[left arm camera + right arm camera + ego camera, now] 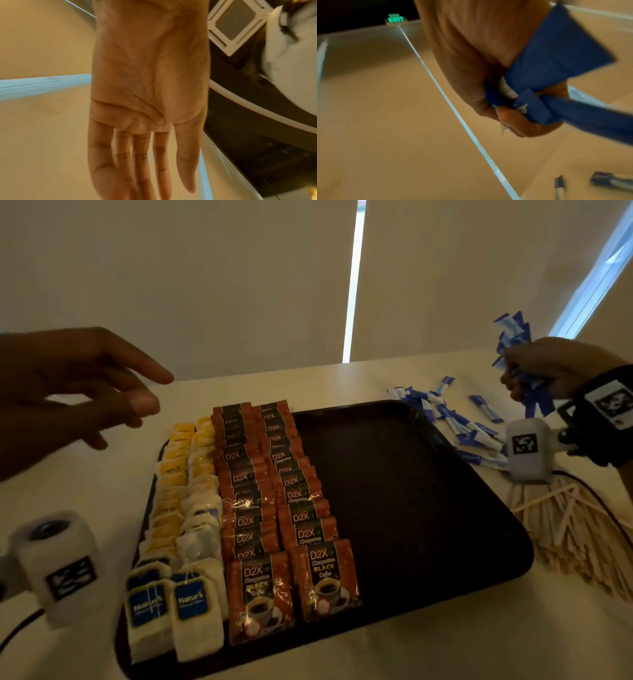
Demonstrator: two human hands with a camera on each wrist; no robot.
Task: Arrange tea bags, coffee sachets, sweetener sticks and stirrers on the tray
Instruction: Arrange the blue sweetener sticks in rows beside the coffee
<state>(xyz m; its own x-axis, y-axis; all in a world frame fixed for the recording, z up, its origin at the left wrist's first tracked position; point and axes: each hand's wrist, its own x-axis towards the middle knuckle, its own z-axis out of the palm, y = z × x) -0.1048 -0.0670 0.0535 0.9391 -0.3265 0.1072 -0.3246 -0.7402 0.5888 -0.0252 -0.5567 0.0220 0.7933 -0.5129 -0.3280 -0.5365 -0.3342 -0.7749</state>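
blue sweetener sticks (513, 337) bunch in our right hand (555, 368), fingers clenched round them, above the table beyond the tray (411, 491). our left hand (78, 385) hovers slack and empty. such a splayed fistful may spill and knock the coffee sachets (291, 508) askew.

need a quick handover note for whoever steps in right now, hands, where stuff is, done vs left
Left hand: open, empty, raised over the table left of the tray.
Right hand: grips a bunch of sweetener sticks, held up off the table right of the tray.
Done: tea bags in two rows along the tray's left side, coffee sachets in two rows beside them.
Left: the tray's right half is bare. More loose sticks lie on the table past the tray's far right corner; the stirrers are piled on the table to its right. Both still need arranging on the tray.
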